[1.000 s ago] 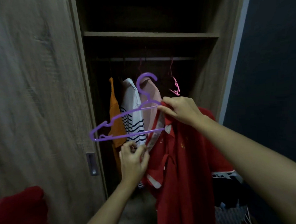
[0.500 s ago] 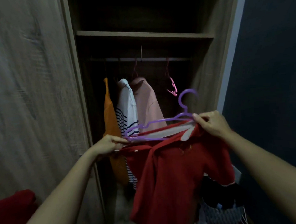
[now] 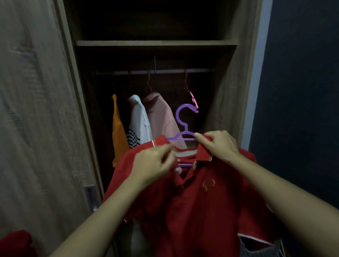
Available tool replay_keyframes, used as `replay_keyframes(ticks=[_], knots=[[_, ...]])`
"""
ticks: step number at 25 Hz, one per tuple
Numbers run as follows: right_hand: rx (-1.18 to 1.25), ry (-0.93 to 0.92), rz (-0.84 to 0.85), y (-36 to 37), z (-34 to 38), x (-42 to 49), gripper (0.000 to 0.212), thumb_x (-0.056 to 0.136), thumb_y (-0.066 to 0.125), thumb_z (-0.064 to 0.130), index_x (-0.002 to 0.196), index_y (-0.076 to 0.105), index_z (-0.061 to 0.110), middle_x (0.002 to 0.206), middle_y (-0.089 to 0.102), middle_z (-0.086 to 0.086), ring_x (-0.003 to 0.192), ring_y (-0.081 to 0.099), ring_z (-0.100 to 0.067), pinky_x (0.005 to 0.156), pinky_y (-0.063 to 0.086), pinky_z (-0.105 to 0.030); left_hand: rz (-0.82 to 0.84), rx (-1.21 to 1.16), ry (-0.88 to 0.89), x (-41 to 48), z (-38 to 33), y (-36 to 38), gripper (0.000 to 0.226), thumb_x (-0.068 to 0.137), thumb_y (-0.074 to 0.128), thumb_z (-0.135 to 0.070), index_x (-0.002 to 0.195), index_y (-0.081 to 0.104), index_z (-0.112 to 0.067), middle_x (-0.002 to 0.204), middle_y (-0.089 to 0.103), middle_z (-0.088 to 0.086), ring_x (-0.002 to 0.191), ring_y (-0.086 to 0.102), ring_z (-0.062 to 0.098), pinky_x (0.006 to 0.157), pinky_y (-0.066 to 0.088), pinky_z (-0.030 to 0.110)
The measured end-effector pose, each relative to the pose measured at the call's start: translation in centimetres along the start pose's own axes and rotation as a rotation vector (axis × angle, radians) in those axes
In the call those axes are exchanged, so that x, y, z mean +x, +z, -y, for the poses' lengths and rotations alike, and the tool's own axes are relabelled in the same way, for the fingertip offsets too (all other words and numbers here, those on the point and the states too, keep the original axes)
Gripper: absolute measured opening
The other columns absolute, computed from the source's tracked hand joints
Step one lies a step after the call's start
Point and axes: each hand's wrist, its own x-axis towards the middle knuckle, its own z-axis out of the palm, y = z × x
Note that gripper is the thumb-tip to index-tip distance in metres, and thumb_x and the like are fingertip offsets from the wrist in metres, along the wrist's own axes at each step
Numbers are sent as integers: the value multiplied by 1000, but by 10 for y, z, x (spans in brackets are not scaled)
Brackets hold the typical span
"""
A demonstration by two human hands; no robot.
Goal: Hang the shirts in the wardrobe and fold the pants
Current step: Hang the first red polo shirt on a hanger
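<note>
Left hand (image 3: 154, 164) and right hand (image 3: 220, 145) pinch the red shirt (image 3: 196, 204) collar; purple hanger (image 3: 183, 120) crosswise, hook upward.

left hand (image 3: 153, 165) pinches red shirt (image 3: 196, 208) | right hand (image 3: 219, 146) grips it | arms outstretched

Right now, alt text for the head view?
The left hand and right hand hold a red shirt by its collar on a purple hanger, its hook not yet on the rail of the open wardrobe. On the rail hang an orange shirt, a striped shirt, a pink shirt and a bare pink hanger.
</note>
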Motion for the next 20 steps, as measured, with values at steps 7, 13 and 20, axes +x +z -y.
replay_keyframes(ticks=[7,13,20], knots=[[208,-113,-114,-1,-23,9,61,77,39,72,56,47,15,46,43,2,50,47,-11,57,44,-41,137,-215,47,21,53,-28,64,73,32,-84,77,61,-27,64,59,-15,61,55,1,59,40,23],[65,-258,-156,-19,-23,8,63,80,26,71,113,58,29,104,67,5,97,61,-20,81,42,-34,-140,-83,75,28,71,-32,50,80,47,-59,85,66,-13,68,64,1,61,61,18,58,46,36],[-154,-177,170,-36,-96,-10,80,79,14,77,127,41,19,103,66,-12,93,64,-30,70,42,-30,-173,-219,10,29,101,-67,19,83,70,-25,86,63,-43,81,63,-39,77,59,-15,69,42,7]])
